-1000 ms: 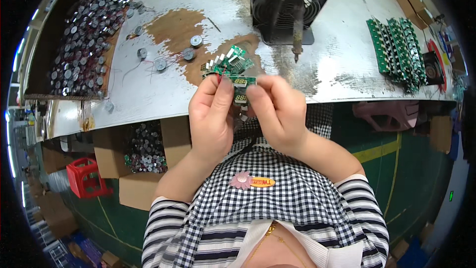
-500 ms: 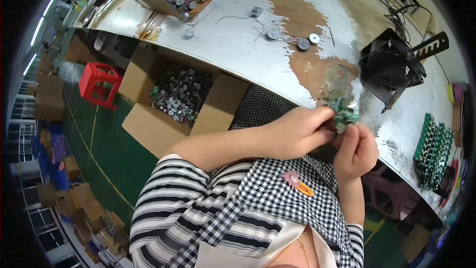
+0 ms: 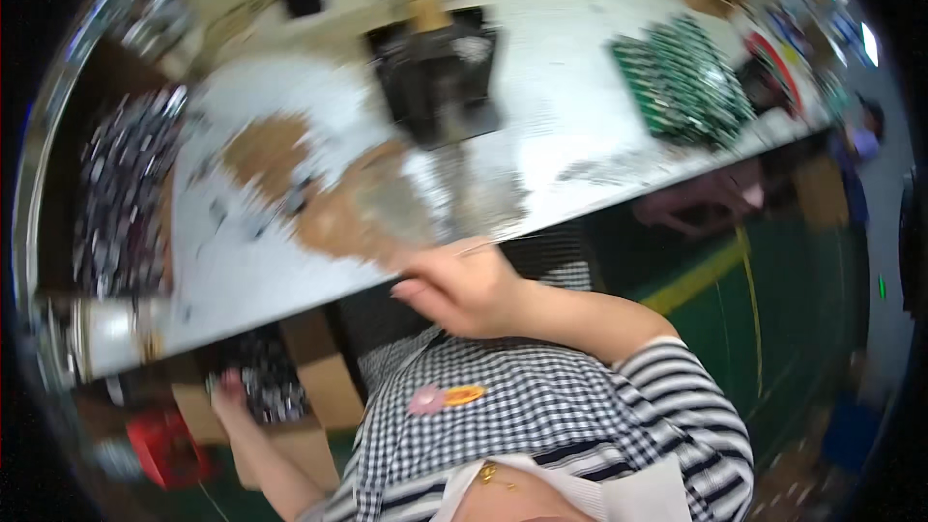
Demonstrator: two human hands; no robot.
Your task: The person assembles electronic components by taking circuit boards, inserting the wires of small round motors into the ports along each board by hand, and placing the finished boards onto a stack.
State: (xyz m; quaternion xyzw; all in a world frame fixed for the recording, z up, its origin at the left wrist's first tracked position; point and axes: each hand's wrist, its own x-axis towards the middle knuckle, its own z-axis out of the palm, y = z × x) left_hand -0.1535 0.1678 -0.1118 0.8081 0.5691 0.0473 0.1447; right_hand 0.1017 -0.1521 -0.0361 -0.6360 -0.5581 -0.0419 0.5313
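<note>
My left hand (image 3: 230, 391) reaches down at the lower left to an open carton (image 3: 330, 392) below the table edge. It is beside a heap of small metal and dark parts (image 3: 274, 382) in that carton; blur hides its fingers. My right hand (image 3: 464, 288) is at the table's front edge, before my checked apron. Its fingers are closed in a pinch, and a thin wire-like line (image 3: 476, 247) shows just above them. What lies inside the pinch I cannot make out.
A black fan unit (image 3: 435, 82) stands on the worn white table (image 3: 556, 169). Stacked green circuit boards (image 3: 681, 77) lie at the right. A box of small motors (image 3: 126, 198) sits at the left, with loose motors (image 3: 295, 198) nearby. A red stool (image 3: 166, 449) stands below.
The view has swung to the right. My hands have parted: the left went from the green boards down to the carton, while the right stayed by the table edge. The boards no longer show there.
</note>
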